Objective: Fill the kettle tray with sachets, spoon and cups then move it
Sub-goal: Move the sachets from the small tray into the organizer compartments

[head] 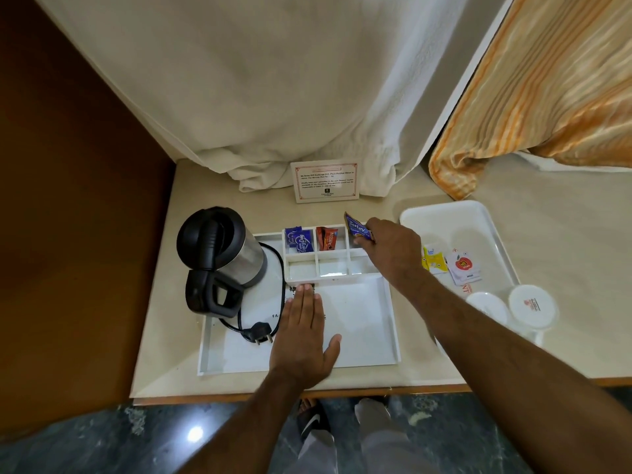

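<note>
The white kettle tray (386,350) lies on the counter with a black and steel kettle (222,254) at its left and a grid of small compartments at its back. The back left compartment holds a blue sachet (299,241), the back middle one an orange sachet (326,238). My right hand (390,251) is shut on a blue Tetley sachet (357,227) above the back right compartment. My left hand (304,336) lies flat and open on the tray floor. Yellow and white sachets (451,265) and two upturned white cups (530,306) sit on a second white tray (478,213) to the right.
A printed card (326,182) stands behind the kettle tray against a white curtain (273,97). The kettle's black cord and plug (260,333) lie on the tray floor. An orange striped cloth (533,97) hangs at the right. The counter's front edge is close to my body.
</note>
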Demonstrator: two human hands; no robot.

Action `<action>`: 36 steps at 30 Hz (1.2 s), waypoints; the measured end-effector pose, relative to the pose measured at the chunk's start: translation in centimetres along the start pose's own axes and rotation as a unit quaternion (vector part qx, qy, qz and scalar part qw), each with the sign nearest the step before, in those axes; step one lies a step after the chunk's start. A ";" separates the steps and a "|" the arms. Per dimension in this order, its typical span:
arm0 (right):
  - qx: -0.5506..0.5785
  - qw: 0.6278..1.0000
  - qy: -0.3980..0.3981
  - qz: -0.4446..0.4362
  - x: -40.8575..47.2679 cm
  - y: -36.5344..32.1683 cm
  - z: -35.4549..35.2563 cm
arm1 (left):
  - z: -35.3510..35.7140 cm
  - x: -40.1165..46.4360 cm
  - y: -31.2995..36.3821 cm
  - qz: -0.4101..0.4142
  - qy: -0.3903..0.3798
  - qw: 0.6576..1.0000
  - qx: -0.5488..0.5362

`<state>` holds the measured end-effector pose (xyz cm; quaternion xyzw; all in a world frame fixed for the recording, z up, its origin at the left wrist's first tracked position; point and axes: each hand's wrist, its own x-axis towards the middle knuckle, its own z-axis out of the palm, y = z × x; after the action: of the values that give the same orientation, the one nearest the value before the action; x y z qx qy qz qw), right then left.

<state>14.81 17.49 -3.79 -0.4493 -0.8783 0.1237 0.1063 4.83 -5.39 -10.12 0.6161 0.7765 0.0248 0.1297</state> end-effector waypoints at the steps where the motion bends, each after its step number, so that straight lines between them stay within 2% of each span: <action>1: -0.009 1.000 -0.012 0.003 0.2 -0.1 -0.2 | 0.0 0.0 0.0 0.000 0.002 1.000 0.001; 7: 0.077 0.997 0.010 0.013 0.6 -0.3 -1.7 | 0.1 0.0 -0.1 0.004 0.007 1.000 0.000; 12: 0.017 0.997 -0.076 -0.014 1.3 0.4 -2.0 | 0.0 -0.1 -0.1 0.008 0.004 1.000 0.004; 16: -0.018 0.993 -0.102 -0.051 1.0 0.9 -2.5 | 0.1 -0.1 -0.1 0.005 0.009 1.000 0.004; 20: 0.102 0.994 -0.021 0.016 1.6 4.6 -5.5 | 0.5 -0.2 -0.3 0.010 0.013 1.000 -0.002; 21: 0.073 0.996 -0.046 0.028 1.9 6.1 -6.4 | 0.6 -0.2 -0.5 0.007 0.011 1.000 -0.003; 22: 0.014 0.993 -0.114 0.033 2.1 7.5 -7.4 | 0.7 -0.2 -0.4 0.006 0.010 1.000 -0.004; 24: -0.099 0.958 -0.269 0.025 2.1 8.9 -8.6 | 0.9 -0.2 -0.5 0.002 0.005 1.000 -0.005; 25: -0.131 0.942 -0.308 0.015 1.8 9.3 -8.8 | 0.9 -0.1 -0.5 0.001 0.005 1.000 -0.006; 27: -0.179 0.929 -0.324 -0.013 1.1 9.4 -8.1 | 0.8 -0.1 -0.4 -0.001 0.007 1.000 -0.006; 30: -0.197 0.933 -0.297 -0.058 0.3 9.3 -6.3 | 0.5 -0.2 -0.2 0.000 0.008 1.000 -0.005; 32: -0.177 0.938 -0.293 -0.052 0.4 9.3 -5.9 | 0.4 -0.1 -0.2 0.000 0.008 1.000 -0.001; 36: -0.161 0.927 -0.338 -0.020 1.2 8.7 -5.9 | 0.3 -0.1 -0.2 0.000 0.001 1.000 0.000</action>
<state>22.52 24.05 -0.83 -0.3738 -0.8792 0.1229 -0.2685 4.68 -5.61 -10.39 0.6164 0.7763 0.0256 0.1294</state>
